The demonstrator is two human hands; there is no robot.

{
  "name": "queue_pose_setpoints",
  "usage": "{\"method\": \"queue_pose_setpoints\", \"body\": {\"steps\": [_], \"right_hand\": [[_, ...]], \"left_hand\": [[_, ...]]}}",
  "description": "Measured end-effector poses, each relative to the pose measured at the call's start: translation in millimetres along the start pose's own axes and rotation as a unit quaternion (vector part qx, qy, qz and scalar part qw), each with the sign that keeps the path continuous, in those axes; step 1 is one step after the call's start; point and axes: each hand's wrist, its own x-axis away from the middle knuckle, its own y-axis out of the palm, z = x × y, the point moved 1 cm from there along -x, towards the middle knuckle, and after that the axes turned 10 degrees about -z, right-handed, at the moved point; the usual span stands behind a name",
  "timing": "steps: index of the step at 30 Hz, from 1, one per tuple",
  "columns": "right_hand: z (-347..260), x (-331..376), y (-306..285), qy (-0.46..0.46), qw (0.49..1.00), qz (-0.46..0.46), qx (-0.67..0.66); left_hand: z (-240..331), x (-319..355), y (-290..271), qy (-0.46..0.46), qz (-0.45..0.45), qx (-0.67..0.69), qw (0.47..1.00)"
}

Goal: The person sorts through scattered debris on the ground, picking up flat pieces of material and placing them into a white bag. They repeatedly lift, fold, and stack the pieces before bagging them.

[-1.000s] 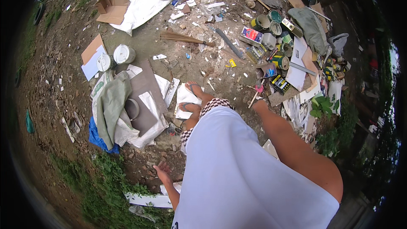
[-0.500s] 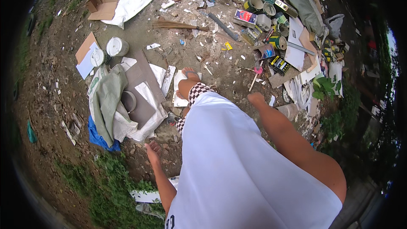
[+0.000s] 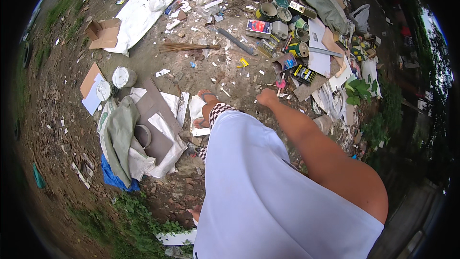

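The right hand [image 3: 267, 97] hangs at the end of a bare arm stretched forward over the dirt ground [image 3: 158, 62], its grip curled into a loose fist with nothing visibly in it. Just beyond the knuckles lies a small pink scrap [image 3: 280, 84], near but apart from the hand. The left hand [image 3: 195, 213] shows only as a few fingers past the edge of the white shirt [image 3: 268, 196] — whether its grip is open or holding anything cannot be told.

Farther ahead a straw broom [image 3: 189, 46] lies flat, its long axis running left to right, the bristle end fanned toward the left and the thin handle pointing right. One sandalled foot [image 3: 207, 97] stands on a white sheet.

Open bare dirt lies between the broom and the foot — the freest room in view. It is hemmed on the left by a pile of cardboard, cloth and a blue tarp [image 3: 115, 178], with two white round tins [image 3: 123, 76] beside it, and on the right by a dense heap of cans and boxes [image 3: 287, 33]. One open cardboard box [image 3: 101, 32] sits far left beside a large white sheet [image 3: 141, 12].
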Motion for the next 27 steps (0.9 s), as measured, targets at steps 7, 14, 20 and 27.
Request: {"method": "queue_pose_setpoints", "body": {"steps": [7,14,20,27], "right_hand": [[18.6,-0.5,14.5,0.042,0.997,-0.034,-0.052],[49.3,3.9,6.5,0.097,0.989,-0.053,-0.101],[95.4,-12.2,12.0,0.106,0.977,0.027,-0.181],[84.9,30.0,68.2,0.089,0.976,-0.009,-0.198]], "left_hand": [[28.6,8.5,44.3,0.015,-0.054,-0.035,0.998],[117.3,-8.0,88.0,0.081,-0.110,-0.100,0.986],[196.1,-60.6,103.9,0.099,-0.194,-0.085,0.972],[321.5,-69.6,133.2,0.214,-0.242,-0.182,0.929]]}}
